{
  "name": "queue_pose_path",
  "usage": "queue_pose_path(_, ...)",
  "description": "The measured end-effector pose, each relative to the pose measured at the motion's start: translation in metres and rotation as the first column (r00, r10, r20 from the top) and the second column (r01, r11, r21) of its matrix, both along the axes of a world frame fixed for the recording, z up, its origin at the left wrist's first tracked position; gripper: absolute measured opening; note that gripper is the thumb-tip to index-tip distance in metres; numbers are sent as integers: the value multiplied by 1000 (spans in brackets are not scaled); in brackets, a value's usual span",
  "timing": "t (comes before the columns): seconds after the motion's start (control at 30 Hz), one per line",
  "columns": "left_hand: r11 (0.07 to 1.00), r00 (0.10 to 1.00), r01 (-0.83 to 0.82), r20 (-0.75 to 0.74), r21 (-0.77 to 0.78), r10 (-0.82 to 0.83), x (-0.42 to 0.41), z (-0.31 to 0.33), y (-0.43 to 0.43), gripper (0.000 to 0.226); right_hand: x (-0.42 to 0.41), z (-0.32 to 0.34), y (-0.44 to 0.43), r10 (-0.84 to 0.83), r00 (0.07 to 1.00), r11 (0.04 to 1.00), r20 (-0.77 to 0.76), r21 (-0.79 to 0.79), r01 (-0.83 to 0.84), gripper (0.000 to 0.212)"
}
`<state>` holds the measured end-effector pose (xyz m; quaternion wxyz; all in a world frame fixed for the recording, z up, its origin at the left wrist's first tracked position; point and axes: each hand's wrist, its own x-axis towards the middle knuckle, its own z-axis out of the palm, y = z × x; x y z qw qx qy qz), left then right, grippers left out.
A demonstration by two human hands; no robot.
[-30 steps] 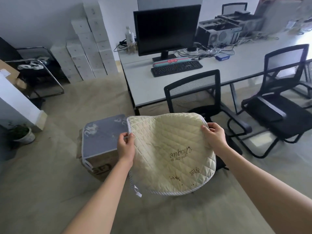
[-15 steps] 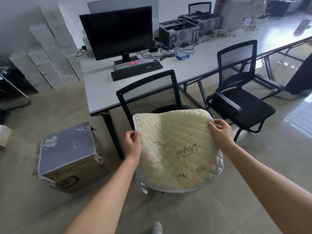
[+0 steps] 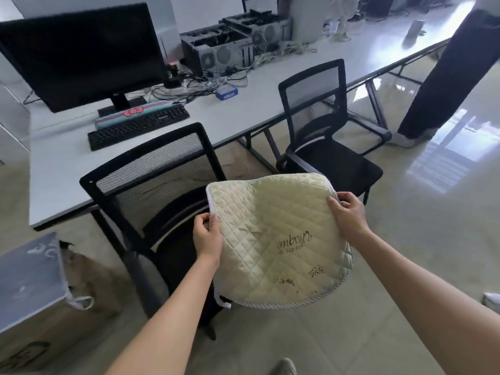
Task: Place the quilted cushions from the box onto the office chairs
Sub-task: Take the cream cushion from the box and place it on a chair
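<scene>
Left hand (image 3: 207, 236) and right hand (image 3: 347, 216) pinch opposite edges of the cream quilted cushion (image 3: 276, 239). It hangs above the nearer office chair (image 3: 151, 190), whose seat is bare.

Quilted matt cloth cushion (image 3: 273, 234); black mesh chair back (image 3: 151, 169); smooth matt surface (image 3: 54, 180); brown cardboard box (image 3: 81, 299); glossy floor (image 3: 443, 169) at 3 o'clock.
</scene>
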<state>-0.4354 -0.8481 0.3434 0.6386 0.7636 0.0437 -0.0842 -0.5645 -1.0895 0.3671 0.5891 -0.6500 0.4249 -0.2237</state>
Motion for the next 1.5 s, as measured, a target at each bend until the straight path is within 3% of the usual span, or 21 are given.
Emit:
queue_pose_path(0.5,997,997,71,-39,27,-70,6,-7,-184,16,-1,-2,-192,-48,999,999,-22,-22,48,24)
queue_pose_path(0.97,994,992,-105,-62,17,106,-18,-16,-353,14,9,-2,-380,69,993,995,-92,-70,-76,16)
queue_pose_path(1.13,992,988,-128,-87,16,129,-24,-27,-408,14,24,-8,-439,80,989,992,-123,-86,-91,24)
queue_pose_path(1.5,973,972,-221,-66,62,225,5,-54,-521,11,74,-31,-550,161,971,980,-179,-85,-179,17)
